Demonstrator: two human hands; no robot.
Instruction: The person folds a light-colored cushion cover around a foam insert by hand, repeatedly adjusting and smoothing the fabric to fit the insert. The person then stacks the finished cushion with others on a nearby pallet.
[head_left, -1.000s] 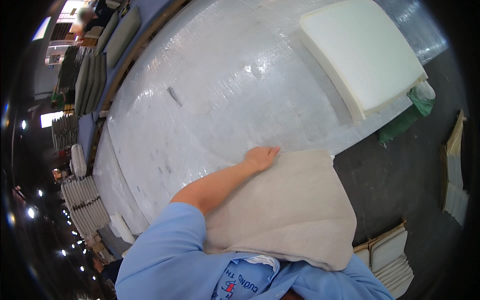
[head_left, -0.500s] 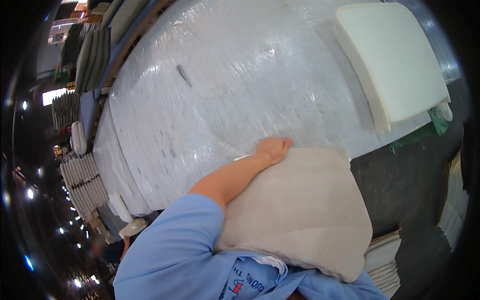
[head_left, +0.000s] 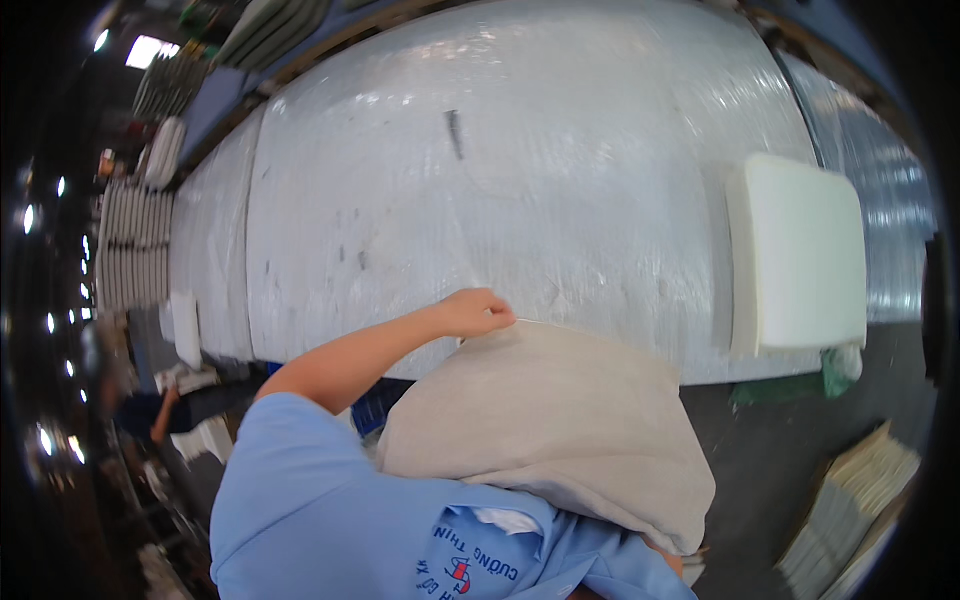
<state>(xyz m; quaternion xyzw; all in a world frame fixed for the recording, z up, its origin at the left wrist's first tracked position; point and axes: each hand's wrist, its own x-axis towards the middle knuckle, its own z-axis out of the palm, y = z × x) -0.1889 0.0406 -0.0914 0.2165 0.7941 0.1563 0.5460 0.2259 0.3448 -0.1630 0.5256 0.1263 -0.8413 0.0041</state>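
A beige fabric cushion cover (head_left: 560, 420) lies against my body, its far edge resting on the plastic-wrapped table. My left hand (head_left: 482, 312) is closed in a pinch at the far edge of this cover, near its left corner. A thin pale line runs along the edge beside my fingertips; I cannot tell whether it is a zip or a seam. My right hand is hidden behind the cover, with only a bit of forearm (head_left: 662, 556) showing at the lower right.
The wide table (head_left: 560, 200) is wrapped in shiny clear plastic. A white foam cushion pad (head_left: 810, 255) sits at its right end, above a green bag (head_left: 838, 372). Stacked cushions (head_left: 135, 245) stand at left. Another person (head_left: 145, 410) is at lower left; stacked sheets (head_left: 850, 510) lie at lower right.
My view has turned, so the table now lies more level. My left hand has slid leftward along the cover's far edge, and its fingers are pinched there.
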